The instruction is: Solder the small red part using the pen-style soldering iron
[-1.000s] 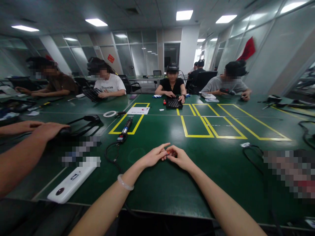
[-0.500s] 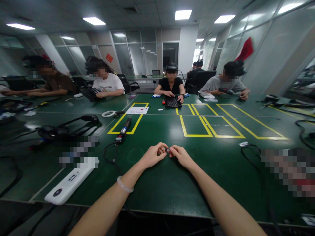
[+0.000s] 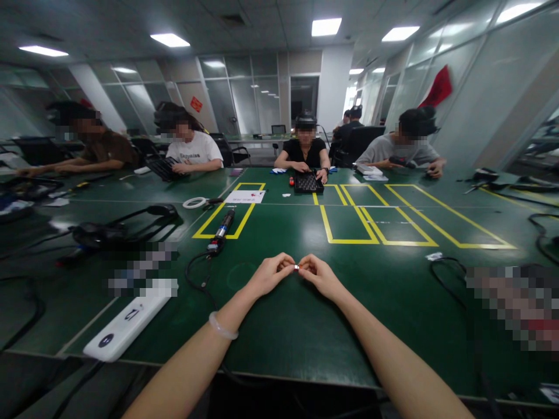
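My left hand (image 3: 271, 273) and my right hand (image 3: 320, 274) meet fingertip to fingertip just above the green table (image 3: 305, 326). Both are closed in a pinch on one tiny object (image 3: 297, 267), which shows a white and a red spot between the fingertips; it is too small to name. A pale bangle (image 3: 222, 326) sits on my left wrist. A powered screwdriver (image 3: 222, 228) with a black cable lies beyond my left hand, partly inside a yellow taped rectangle.
A white power strip (image 3: 126, 323) lies at the near left edge. A black headset (image 3: 122, 230) rests at left, cables (image 3: 445, 273) at right. Yellow taped boxes (image 3: 375, 224) mark the table's middle. Several people sit on the far side, one at a black tray (image 3: 308, 183).
A neighbour's forearms at the left edge have withdrawn out of view. My left fingers curled from stretched out into a pinch, and both hands stayed together over the same spot.
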The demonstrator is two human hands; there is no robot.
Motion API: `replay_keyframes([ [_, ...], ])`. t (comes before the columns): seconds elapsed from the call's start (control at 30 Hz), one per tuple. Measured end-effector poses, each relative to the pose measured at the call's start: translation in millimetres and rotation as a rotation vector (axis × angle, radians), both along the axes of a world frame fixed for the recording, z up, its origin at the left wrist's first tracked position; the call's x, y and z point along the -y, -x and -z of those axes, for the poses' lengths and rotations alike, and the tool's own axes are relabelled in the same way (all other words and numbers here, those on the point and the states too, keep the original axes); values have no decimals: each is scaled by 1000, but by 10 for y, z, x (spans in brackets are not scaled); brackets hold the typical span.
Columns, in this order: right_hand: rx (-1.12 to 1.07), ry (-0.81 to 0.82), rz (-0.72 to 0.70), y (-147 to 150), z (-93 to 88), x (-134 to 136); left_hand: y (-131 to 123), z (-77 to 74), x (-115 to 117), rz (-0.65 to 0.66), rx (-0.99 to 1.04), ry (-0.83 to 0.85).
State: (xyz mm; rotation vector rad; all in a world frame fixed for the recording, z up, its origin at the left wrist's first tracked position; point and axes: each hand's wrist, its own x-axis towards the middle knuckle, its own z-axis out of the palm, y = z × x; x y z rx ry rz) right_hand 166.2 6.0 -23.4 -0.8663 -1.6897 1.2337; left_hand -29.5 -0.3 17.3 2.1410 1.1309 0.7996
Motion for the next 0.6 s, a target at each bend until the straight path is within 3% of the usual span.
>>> replay_keyframes([
  [0.17, 16, 15, 11, -36, -12, 5, 406, -65, -309, -410, -273, -330],
  [0.33, 26, 19, 5, -47, -1, 16, 1213, -138, -683, -859, -667, -258],
  [0.4, 35, 15, 5, -45, 6, 15, 1503, -149, -780, -889, -758, -85],
  [0.5, 39, 16, -1, -40, 13, 13, 1779, -121, -869, -802, -820, 144],
  [0.6, 43, 18, -2, -33, 5, 17, 1874, -59, -908, -783, -819, 150],
])
